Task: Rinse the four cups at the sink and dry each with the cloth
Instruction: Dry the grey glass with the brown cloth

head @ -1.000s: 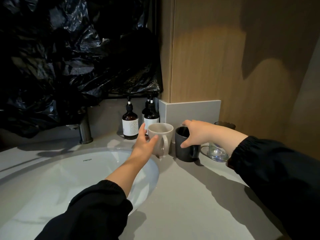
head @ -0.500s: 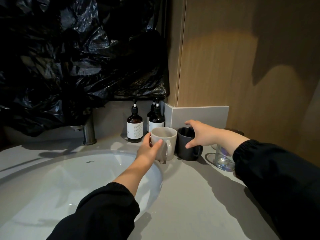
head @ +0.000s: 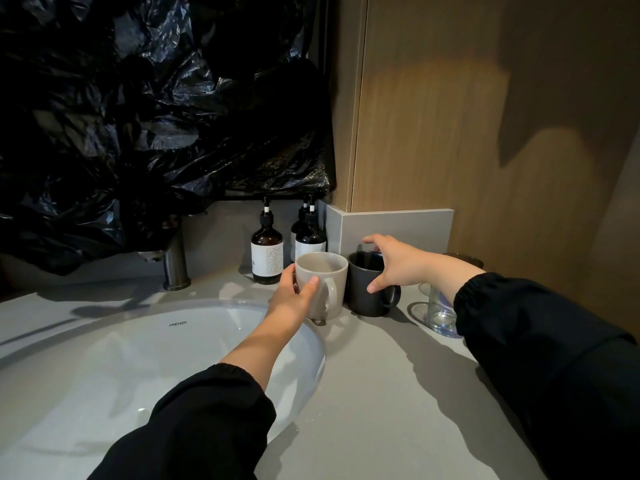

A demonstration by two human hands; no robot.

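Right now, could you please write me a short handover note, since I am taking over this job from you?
Left hand grips the beige mug at the basin edge.
Right hand spans the dark grey mug beside it, thumb on its wall.
Clear glass and smoked glass stand past the right forearm.
Faucet shows no water.
Done: nothing visibly.
Left: rinse and dry all four; cloth not in view.

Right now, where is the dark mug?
In the head view, the dark mug stands on the counter right of the sink, between the beige mug and the clear glass, gripped by the right hand.
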